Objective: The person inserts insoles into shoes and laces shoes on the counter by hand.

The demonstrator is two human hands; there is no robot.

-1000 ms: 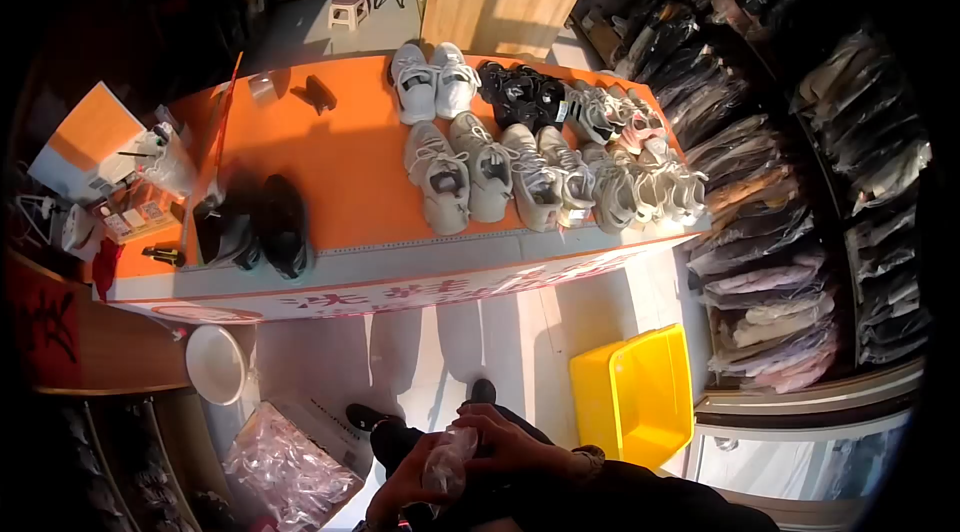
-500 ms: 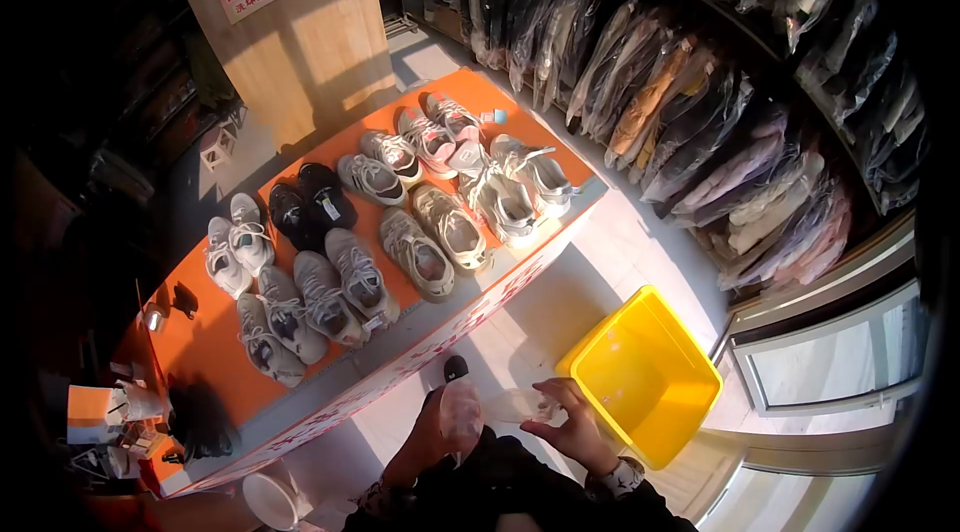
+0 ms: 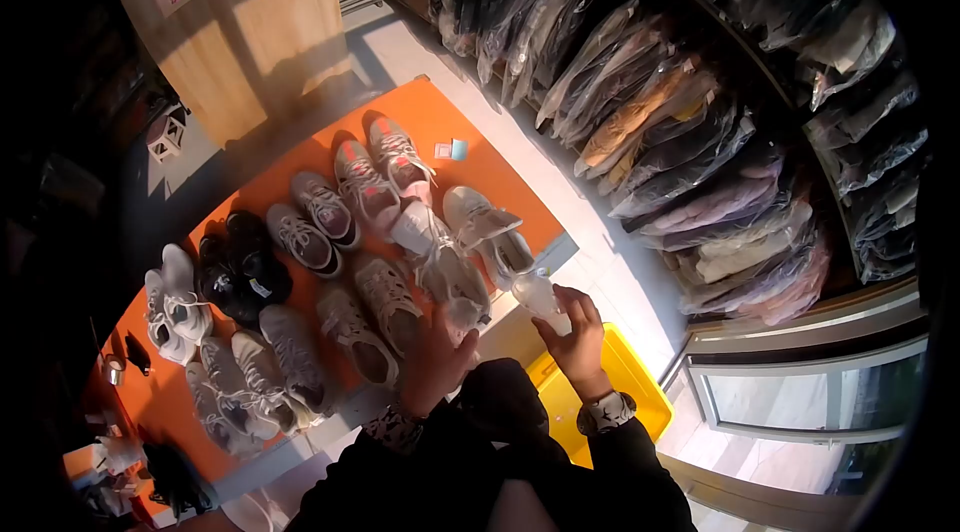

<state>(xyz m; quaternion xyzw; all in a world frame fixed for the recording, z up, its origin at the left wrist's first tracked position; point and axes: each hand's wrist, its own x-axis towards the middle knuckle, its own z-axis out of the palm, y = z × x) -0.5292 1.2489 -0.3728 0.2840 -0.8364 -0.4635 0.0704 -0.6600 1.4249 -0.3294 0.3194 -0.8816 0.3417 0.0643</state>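
Note:
My right hand pinches a clear, rounded plastic shoe insert at the heel end of a white shoe. Whether the insert touches that shoe I cannot tell. Farther left, my left hand has its fingers closed about a second clear plastic piece, by the heel of the neighbouring white shoe. Part of that piece is hidden by the hand. Both shoes stand with their openings towards me on an orange-topped table.
Several more pairs of shoes, among them a black pair, fill the table. A yellow bin stands on the floor by my right arm. Bagged clothes hang on a rack beyond. A glass door is at the right.
Both hands have risen from in front of my body to the table edge beside the white shoes, each still with its clear plastic piece. My view has moved closer to the table.

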